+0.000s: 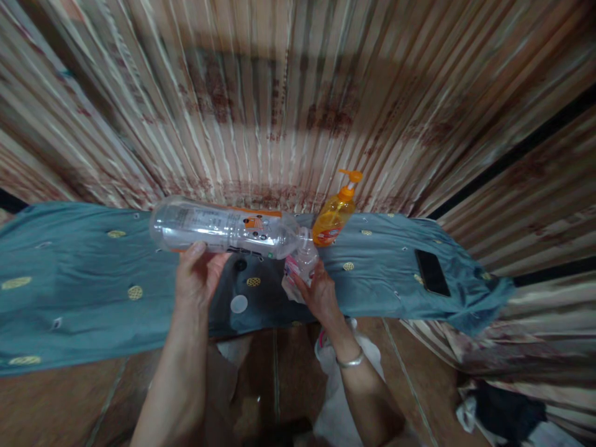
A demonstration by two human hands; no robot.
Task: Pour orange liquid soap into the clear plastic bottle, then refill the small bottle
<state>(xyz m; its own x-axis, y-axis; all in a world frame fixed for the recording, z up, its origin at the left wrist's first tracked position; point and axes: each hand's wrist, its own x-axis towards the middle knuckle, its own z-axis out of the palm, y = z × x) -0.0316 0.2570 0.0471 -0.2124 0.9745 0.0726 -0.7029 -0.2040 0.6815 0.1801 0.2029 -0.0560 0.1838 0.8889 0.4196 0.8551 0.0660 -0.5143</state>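
Note:
My left hand [198,270] is closed around the underside of a large clear plastic bottle [214,226] with an orange printed label. The bottle lies nearly level in the air, its neck pointing right. In my right hand [320,288] is a smaller clear plastic bottle [300,267] with pink print, its top at the large bottle's mouth. Whether the two mouths touch I cannot tell. Just behind them an orange pump bottle [333,217] stands on the cloth. Below the large bottle lie a white round cap [239,303] and a small dark cap [240,265].
A teal cloth [93,273] with yellow pineapple prints covers the bench. A black phone [432,272] lies on its right part. Pleated patterned curtains [251,112] hang behind and at the right. Dark clothing [507,413] lies low at the right, near the tiled floor [405,347].

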